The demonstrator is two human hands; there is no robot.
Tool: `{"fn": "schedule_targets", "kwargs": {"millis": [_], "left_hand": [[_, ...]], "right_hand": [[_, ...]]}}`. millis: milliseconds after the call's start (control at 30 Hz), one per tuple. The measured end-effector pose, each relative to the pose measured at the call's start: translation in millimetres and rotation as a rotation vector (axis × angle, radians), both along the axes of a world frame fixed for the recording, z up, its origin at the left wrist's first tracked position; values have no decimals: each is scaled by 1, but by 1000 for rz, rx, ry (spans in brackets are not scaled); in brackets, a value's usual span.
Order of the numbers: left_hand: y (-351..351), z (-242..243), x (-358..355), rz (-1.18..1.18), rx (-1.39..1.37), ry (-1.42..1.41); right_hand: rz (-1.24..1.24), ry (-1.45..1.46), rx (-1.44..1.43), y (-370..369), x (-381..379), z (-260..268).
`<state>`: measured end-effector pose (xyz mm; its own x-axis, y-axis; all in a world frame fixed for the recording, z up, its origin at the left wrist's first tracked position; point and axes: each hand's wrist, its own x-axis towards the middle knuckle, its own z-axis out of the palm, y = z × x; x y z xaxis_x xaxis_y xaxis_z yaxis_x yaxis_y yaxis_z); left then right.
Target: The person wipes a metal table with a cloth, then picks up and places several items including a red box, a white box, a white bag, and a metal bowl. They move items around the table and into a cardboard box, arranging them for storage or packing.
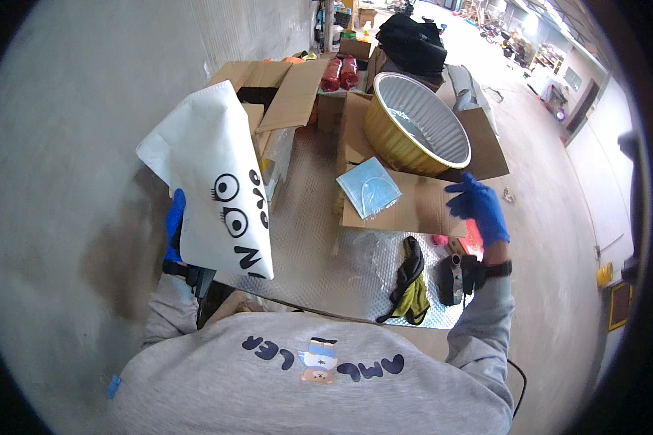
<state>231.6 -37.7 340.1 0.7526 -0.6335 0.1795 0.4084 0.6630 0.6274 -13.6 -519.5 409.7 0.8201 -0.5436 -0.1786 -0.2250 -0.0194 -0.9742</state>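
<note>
My left hand (175, 225), in a blue glove, grips a white bag (207, 152) printed with cartoon eyes and dark lettering; most of the fingers are behind it. The bag is tilted, left of the table. On the right, my blue-gloved right hand (476, 204) has its fingers apart and holds nothing. It hovers by the front flap of a cardboard box (419, 209). A large gold foil bowl (394, 136) with a silver fluted inside rests tilted on that box. On the flap lies a blue face mask (369, 187) in a clear wrapper.
Silver bubble foil covers the table (305, 244). Near its front edge are a black and yellow-green cloth item (411, 293) and a dark strapped device (451, 280). Another open carton (291, 100) stands back left, beside red packages (340, 73). A black bag (412, 43) sits behind the bowl.
</note>
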Motion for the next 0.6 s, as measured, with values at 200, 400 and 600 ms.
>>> {"fn": "schedule_targets", "kwargs": {"millis": [200, 400, 600], "left_hand": [[-15, 0, -5, 13, 31, 64], [-10, -9, -6, -17, 50, 35], [14, -15, 6, -23, 31, 37]], "right_hand": [[-28, 100, -1064, 94, 53, -36], [-169, -25, -1358, 109, 93, -58], [-137, -18, -971, 101, 87, -57]]}}
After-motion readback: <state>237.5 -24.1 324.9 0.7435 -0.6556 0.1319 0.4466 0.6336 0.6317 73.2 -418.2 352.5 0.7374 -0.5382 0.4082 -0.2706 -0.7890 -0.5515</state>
